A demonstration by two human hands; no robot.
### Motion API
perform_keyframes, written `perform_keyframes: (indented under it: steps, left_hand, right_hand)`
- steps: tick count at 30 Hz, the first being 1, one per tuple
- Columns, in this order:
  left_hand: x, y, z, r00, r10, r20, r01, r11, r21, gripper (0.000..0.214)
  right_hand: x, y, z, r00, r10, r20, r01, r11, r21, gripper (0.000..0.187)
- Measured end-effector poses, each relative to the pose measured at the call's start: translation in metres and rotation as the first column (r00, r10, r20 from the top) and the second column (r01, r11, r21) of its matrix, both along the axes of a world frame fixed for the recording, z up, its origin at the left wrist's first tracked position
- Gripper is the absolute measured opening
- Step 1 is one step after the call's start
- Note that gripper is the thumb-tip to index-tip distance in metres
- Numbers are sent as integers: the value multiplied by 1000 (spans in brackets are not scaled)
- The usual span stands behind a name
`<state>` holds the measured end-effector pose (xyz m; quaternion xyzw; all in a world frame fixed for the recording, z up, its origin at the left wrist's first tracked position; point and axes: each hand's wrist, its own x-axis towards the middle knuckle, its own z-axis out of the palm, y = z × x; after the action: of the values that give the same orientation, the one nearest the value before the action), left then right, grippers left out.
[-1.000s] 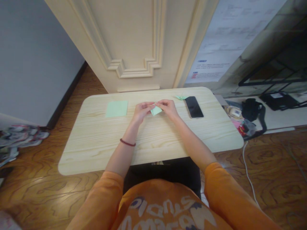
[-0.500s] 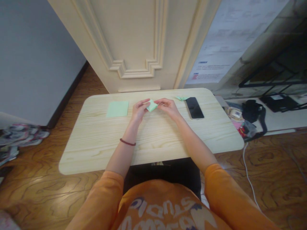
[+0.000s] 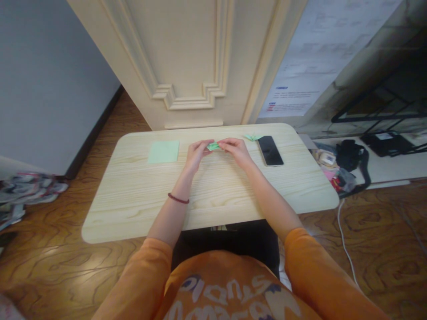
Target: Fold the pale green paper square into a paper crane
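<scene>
Between my two hands is a small piece of folded green paper (image 3: 213,146), held just above the far half of the table. My left hand (image 3: 197,153) pinches its left end, with a dark red bracelet on that wrist. On the other end, the fingertips of my right hand (image 3: 234,149) are closed. My fingers cover part of the folds. Left of my hands lies a flat square stack of pale green paper (image 3: 163,151). To the right, a folded green paper piece (image 3: 252,138) with pointed ends rests against a dark-screened phone (image 3: 270,150).
The light wood-grain table (image 3: 133,200) has rounded corners and stands against a cream panelled door (image 3: 187,53). Right of it are a low shelf with assorted items (image 3: 336,166) and a white cable (image 3: 345,244) on the floor. Shoes (image 3: 31,189) lie at the far left.
The folded paper showed a broad diamond-like face before; now it is tipped and looks thin and narrow. My right fingers have moved slightly left, closer to my left hand.
</scene>
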<state>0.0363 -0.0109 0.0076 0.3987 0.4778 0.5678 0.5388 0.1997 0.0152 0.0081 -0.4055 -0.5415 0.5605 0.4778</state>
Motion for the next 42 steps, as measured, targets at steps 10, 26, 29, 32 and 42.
perform_keyframes:
  steps: [10, 26, 29, 32, 42]
  left_hand:
    - [1, 0, -1, 1000, -12, -19, 13, 999, 47, 31]
    - [-1, 4, -11, 967, 156, -203, -136, 985, 110, 37]
    - [0, 5, -12, 959, 182, -219, -154, 978, 139, 32]
    - [3, 4, -11, 958, 183, -220, -152, 977, 151, 31]
    - [13, -4, -2, 938, 218, -269, -163, 964, 212, 26]
  right_hand:
    - [0, 3, -4, 990, -99, -97, 97, 995, -31, 28]
    - [-7, -1, -5, 980, -196, 26, 192, 974, 123, 27]
    - [-7, 0, -9, 975, -221, 23, 216, 967, 139, 26]
    - [-9, 0, -12, 970, -237, 45, 228, 961, 155, 24]
    - [-13, -9, -7, 917, -351, 190, 300, 920, 251, 13]
